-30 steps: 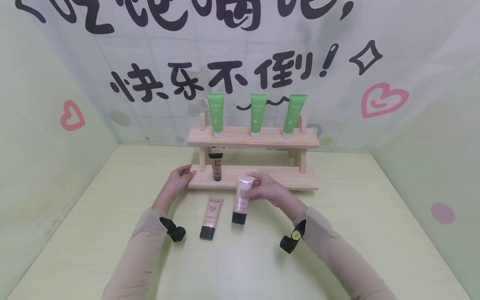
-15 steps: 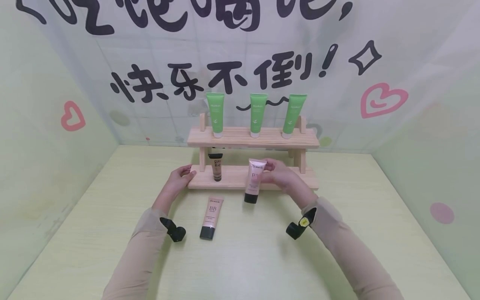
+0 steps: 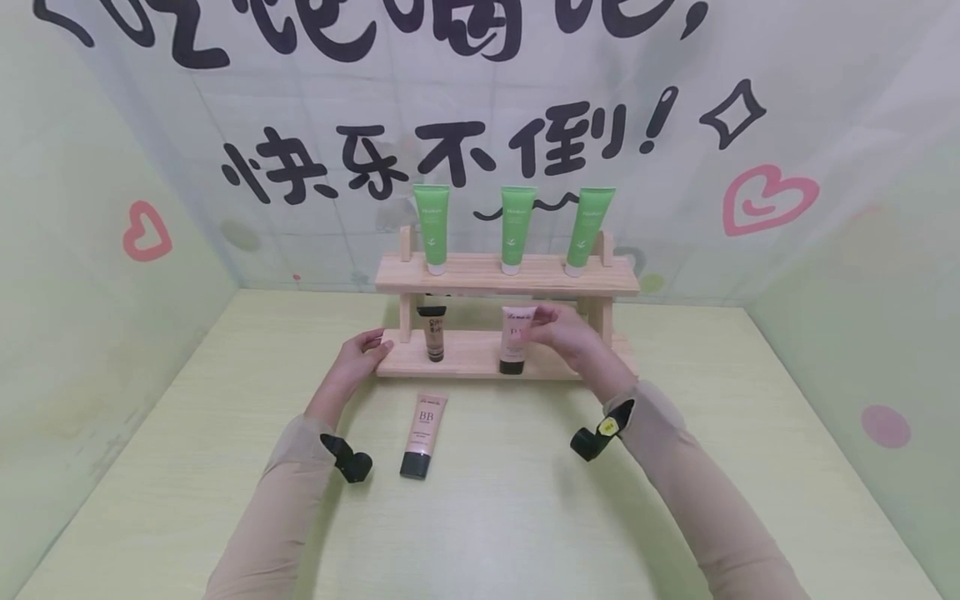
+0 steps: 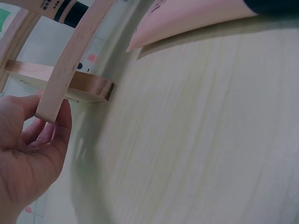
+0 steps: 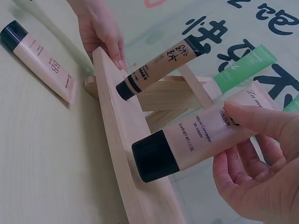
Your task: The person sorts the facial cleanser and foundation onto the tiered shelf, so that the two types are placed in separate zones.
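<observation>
My right hand (image 3: 562,333) pinches a pink BB cream tube (image 3: 514,337) between thumb and fingers, its black cap (image 5: 155,156) pointing down at the lower shelf board. At the left end of the wooden two-tier rack (image 3: 480,367), my left hand (image 3: 360,358) grips the lower board's end, thumb on one face and fingers on the other in the left wrist view. A smaller brown tube (image 3: 434,333) with black ends stands on the lower board, left of the pink one. A second pink BB cream tube (image 3: 425,433) lies on the table in front of the rack.
Three green tubes (image 3: 432,229) stand in a row on the rack's upper board (image 3: 472,271). The pale table (image 3: 480,517) is bordered by a printed back wall (image 3: 315,100) and side walls. Each wrist carries a black camera mount (image 3: 352,465).
My right hand has carried the pink BB cream tube from above the table up and back to the rack's lower board. The left hand has stayed on the rack's end.
</observation>
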Demonstrator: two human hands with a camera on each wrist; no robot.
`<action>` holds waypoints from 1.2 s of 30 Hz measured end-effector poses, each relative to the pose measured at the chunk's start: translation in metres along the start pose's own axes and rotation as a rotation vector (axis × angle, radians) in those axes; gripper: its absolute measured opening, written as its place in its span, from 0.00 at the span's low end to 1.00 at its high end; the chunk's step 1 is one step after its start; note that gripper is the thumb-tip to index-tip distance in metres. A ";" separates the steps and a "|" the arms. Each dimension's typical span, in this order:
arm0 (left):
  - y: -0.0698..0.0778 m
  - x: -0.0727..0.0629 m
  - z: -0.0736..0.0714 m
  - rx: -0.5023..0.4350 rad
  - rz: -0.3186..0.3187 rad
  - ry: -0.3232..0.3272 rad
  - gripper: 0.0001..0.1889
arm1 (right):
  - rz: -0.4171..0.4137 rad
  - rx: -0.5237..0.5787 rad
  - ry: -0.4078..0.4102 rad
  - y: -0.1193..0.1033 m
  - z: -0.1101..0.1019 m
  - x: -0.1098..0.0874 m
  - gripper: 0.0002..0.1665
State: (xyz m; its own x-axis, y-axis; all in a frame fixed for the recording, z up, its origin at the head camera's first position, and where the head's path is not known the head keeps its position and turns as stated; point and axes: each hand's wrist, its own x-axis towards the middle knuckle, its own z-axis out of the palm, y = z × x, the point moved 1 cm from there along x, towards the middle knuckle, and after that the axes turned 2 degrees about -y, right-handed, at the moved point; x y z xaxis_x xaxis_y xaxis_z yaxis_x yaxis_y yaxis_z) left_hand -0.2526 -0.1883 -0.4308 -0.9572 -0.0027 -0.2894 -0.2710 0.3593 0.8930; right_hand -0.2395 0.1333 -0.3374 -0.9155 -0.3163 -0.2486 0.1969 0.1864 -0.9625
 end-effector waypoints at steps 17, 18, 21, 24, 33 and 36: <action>0.001 -0.001 0.000 0.004 -0.010 0.000 0.29 | -0.021 0.019 0.085 0.004 -0.001 0.018 0.27; 0.001 -0.002 0.000 0.002 -0.013 0.001 0.29 | -0.021 0.023 0.088 0.005 -0.001 0.018 0.27; 0.001 -0.001 0.000 0.002 -0.010 -0.001 0.29 | -0.021 0.036 0.095 0.008 0.000 0.020 0.27; 0.001 -0.001 0.000 0.003 -0.006 -0.004 0.29 | -0.026 0.035 0.096 0.010 0.000 0.019 0.28; 0.002 -0.002 0.000 0.000 -0.010 -0.002 0.29 | -0.037 -0.005 0.056 0.012 -0.001 0.019 0.32; 0.003 -0.002 0.001 -0.004 -0.011 0.001 0.29 | -0.041 0.003 0.050 0.012 -0.001 0.018 0.33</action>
State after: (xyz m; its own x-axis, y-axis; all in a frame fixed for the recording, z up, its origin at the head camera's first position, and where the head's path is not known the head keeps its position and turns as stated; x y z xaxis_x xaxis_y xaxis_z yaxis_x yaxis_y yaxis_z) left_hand -0.2515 -0.1866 -0.4277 -0.9544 -0.0074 -0.2984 -0.2814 0.3554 0.8913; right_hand -0.2541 0.1310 -0.3537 -0.9391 -0.2771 -0.2035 0.1601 0.1713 -0.9721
